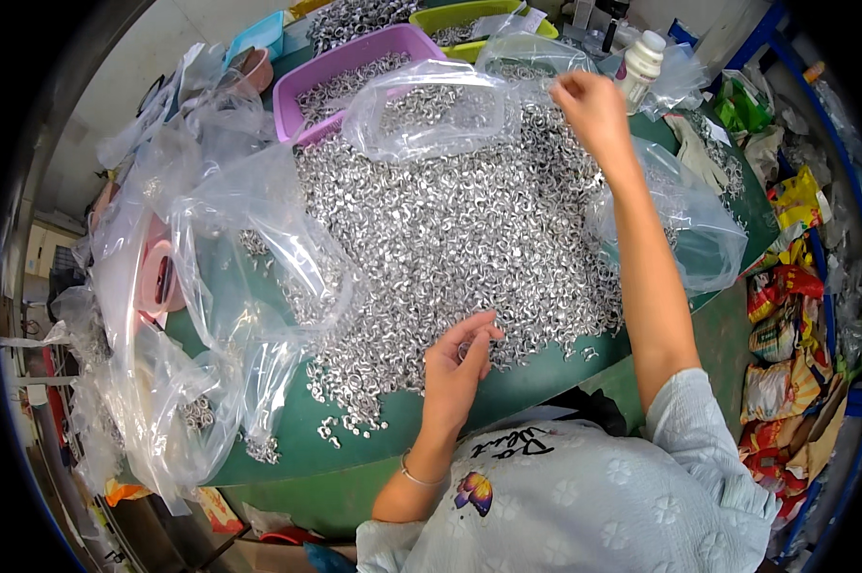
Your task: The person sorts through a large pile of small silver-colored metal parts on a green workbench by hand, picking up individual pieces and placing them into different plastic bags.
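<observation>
A broad heap of small silver metal pieces [450, 239], many of them curved like rings, covers the middle of the green table. My left hand [453, 368] is over the near edge of this heap, its fingers curled towards the thumb. Whatever may be between them is too small to name. My right arm reaches across to the far side, where my right hand [591, 107] is closed in a pinch above the far right of the heap. Next to it are a clear plastic bag [536, 53] and a white bottle [641, 69]. What those fingertips hold cannot be made out.
A purple basin [286, 100] and a yellow-green tray [441, 17] hold similar pieces at the back. Another clear bag [431, 143] lies before the basin. Crumpled plastic bags [231, 201] cover the left side. A glove [695, 153] and colourful packets [779, 382] are at right.
</observation>
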### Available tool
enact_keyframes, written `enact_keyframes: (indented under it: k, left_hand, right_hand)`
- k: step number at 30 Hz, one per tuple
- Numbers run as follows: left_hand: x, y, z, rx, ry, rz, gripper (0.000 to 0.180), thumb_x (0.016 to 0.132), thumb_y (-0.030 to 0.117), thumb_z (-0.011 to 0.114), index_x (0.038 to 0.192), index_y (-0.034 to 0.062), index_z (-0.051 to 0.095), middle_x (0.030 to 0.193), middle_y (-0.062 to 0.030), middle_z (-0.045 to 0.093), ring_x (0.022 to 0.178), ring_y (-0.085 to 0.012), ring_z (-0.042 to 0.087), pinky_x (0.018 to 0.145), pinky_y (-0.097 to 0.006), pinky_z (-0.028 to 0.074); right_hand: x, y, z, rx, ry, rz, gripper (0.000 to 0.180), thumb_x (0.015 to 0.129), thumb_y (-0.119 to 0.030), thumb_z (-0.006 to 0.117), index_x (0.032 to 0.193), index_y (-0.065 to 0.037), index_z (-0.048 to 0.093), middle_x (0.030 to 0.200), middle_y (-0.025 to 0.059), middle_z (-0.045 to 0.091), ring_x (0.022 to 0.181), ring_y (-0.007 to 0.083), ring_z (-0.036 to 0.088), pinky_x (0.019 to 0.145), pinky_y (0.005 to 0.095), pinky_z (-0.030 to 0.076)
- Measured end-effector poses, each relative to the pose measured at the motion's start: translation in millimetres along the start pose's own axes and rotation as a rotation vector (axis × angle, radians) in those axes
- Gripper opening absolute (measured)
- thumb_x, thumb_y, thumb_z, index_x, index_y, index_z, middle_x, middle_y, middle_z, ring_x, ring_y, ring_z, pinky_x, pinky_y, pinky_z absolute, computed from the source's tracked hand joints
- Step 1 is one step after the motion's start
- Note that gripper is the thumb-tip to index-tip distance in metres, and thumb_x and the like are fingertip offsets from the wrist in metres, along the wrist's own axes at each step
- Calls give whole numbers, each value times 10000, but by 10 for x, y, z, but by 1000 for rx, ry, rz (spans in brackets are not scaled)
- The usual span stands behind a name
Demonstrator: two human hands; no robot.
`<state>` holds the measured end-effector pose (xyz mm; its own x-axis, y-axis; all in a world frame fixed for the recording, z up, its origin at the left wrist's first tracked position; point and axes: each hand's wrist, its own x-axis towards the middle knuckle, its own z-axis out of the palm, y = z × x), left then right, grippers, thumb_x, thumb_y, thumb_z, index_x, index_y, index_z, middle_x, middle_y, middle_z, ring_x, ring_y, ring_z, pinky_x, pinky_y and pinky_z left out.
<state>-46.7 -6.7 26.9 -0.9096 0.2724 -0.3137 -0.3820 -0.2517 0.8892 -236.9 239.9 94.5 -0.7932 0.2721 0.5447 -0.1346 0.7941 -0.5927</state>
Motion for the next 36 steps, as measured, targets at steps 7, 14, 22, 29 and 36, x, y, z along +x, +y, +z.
enact_keyframes:
  k: [7,14,22,29,36]
  left_hand:
    - [-69,7,-152,-22,12,-32,262,891,46,503,1139,-30,546,858,-25,566,555,-24,376,492,-181,322]
    - [-153,-1,-403,-757,-76,-169,437,849,-1,429,1273,-94,383,1187,-195,512,1011,-225,532,879,-342,445]
    - [-223,2,-341,-874,-243,-88,559,761,-83,400,1316,-77,334,1405,-262,265,1322,-366,256,1090,-469,216]
    - [-480,-14,-385,-690,-13,-73,473,813,-66,446,1281,-72,381,1335,-247,387,1250,-356,387,1039,-426,337]
    - [-958,123,-1005,-807,596,277,585,712,-160,342,1292,-78,335,1184,-181,494,1088,-297,505,985,-399,411]
  right_hand:
    - [612,398,450,-416,-54,298,294,741,-137,586,984,23,628,1018,248,608,925,428,587,806,475,486]
    - [-284,-180,153,15,9,-188,239,805,-148,575,986,3,618,837,141,655,742,298,637,658,399,488]
    - [-1626,-623,-185,260,-602,-330,208,773,-62,633,971,-4,609,859,120,595,849,263,557,739,350,445]
    - [-1929,-607,-102,12,-715,-442,482,734,-210,684,1175,-83,537,1309,92,429,1253,309,338,986,449,270]
    - [-2049,-560,-91,-75,-712,-431,460,736,-189,682,1166,-83,557,1351,98,398,1292,325,290,1024,469,230]
